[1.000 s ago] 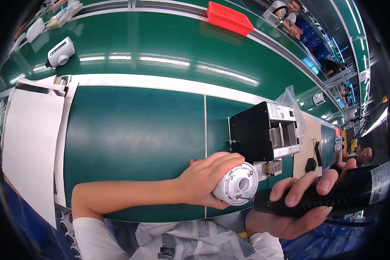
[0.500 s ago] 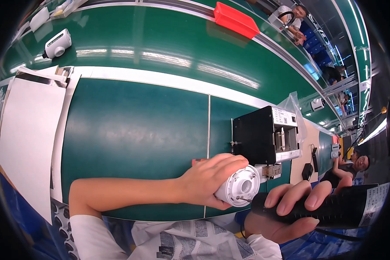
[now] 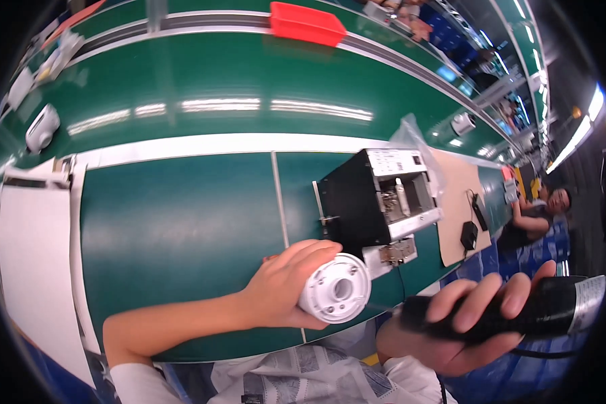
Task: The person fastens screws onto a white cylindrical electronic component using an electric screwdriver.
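My left hand (image 3: 276,286) grips a white round housing (image 3: 319,306) from its left side. The open end of the housing, with a central ring and several small screw holes, faces up toward me. My right hand (image 3: 475,316) is wrapped round a black electric screwdriver (image 3: 549,306) with a cord. Its thin bit (image 3: 380,308) is blurred and points left at the housing; it looks apart from the rim. Just beyond the housing stands a black screw feeder (image 3: 354,209) with a metal front and loose screws inside.
Sheets of white board (image 3: 34,249) lie at the left. Beyond the green mat are white cameras (image 3: 44,128) and a red tray (image 3: 306,25). A brown sheet (image 3: 454,225) with a black adapter (image 3: 469,236) lies right of the feeder. A co-worker (image 3: 532,219) sits further right.
The screwdriver bit has come away from the housing's face, where it touched a screw. The view has swung, so the bench and feeder sit further left. Both hands keep their hold.
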Demonstrator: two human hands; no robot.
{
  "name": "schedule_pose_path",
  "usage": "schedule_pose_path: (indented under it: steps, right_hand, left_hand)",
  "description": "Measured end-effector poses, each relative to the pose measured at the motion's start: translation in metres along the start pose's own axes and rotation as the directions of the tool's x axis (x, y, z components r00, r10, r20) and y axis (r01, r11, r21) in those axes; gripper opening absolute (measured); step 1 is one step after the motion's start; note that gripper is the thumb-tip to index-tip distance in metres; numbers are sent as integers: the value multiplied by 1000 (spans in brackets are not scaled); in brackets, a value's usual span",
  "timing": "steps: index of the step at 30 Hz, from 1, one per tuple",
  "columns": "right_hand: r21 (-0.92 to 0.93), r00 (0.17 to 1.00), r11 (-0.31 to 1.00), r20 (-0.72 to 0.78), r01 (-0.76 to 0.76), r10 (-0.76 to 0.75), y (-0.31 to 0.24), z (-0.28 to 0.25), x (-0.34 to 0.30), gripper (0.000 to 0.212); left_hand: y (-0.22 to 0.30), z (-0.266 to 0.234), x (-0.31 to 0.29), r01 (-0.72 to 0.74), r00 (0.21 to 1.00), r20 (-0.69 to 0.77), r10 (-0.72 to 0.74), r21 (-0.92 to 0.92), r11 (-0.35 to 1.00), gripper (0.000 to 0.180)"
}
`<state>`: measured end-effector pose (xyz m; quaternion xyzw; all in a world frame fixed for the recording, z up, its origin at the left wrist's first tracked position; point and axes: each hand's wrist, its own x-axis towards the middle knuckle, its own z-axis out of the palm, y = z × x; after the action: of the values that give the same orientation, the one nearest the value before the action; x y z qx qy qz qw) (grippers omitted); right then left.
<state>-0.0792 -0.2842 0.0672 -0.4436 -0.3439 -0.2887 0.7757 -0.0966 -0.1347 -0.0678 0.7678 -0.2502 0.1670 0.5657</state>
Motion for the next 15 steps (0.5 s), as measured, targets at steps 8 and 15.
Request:
schedule_pose_path:
  steps: [8, 15]
  right_hand:
    - [-415, 992, 909, -121, -21, -33, 48, -90, 2, 61]
    - [-515, 997, 854, -56, -66, 43, 54, -104, -24, 61]
  left_hand:
    - [-6, 6, -2, -64, 998, -29, 64, -13, 998, 103]
    - [-10, 4, -1, -88, 994, -63, 87, -13, 996, 103]
